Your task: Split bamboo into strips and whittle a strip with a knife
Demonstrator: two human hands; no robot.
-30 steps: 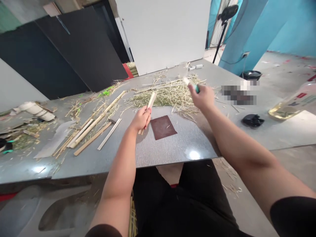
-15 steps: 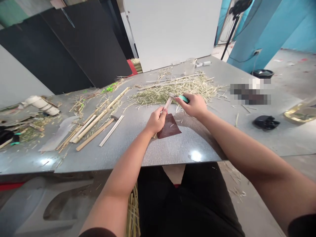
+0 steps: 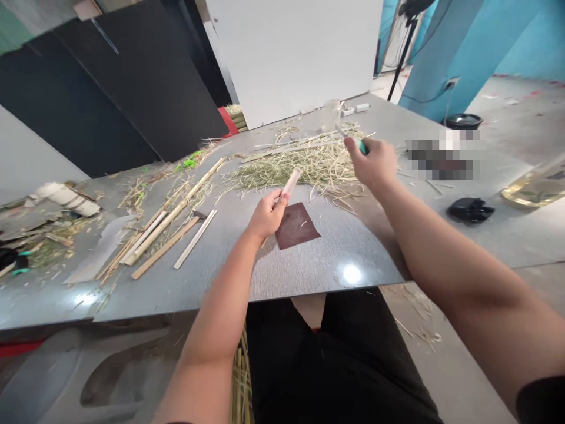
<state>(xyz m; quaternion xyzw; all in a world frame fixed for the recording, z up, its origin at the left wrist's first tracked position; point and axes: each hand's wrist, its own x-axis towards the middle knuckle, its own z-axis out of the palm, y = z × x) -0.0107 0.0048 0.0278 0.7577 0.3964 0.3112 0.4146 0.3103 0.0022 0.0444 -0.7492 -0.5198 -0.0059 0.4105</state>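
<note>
My left hand (image 3: 268,215) is closed around a flat, pale strip of bamboo (image 3: 291,182), which slants up and away from me over the table. Raised over the right end of the shavings, my right hand (image 3: 374,162) grips a knife with a green handle (image 3: 362,147); its blade points up and left, clear of the strip. Under and beside the left hand lies a dark brown square sheet (image 3: 298,227), perhaps sandpaper, with a thin curl on it. A heap of pale shavings (image 3: 291,165) spreads just beyond both hands.
Left on the grey table (image 3: 229,253) lie bamboo strips (image 3: 176,212), a hammer (image 3: 170,244) and a pale strip (image 3: 195,238). A white roll (image 3: 70,199) sits farther left. A clear cup (image 3: 331,115) stands at the back, a black object (image 3: 470,210) at right.
My right hand has pulled the knife away from the strip's tip, up and to the right. The left hand still holds the strip, and the view has shifted slightly.
</note>
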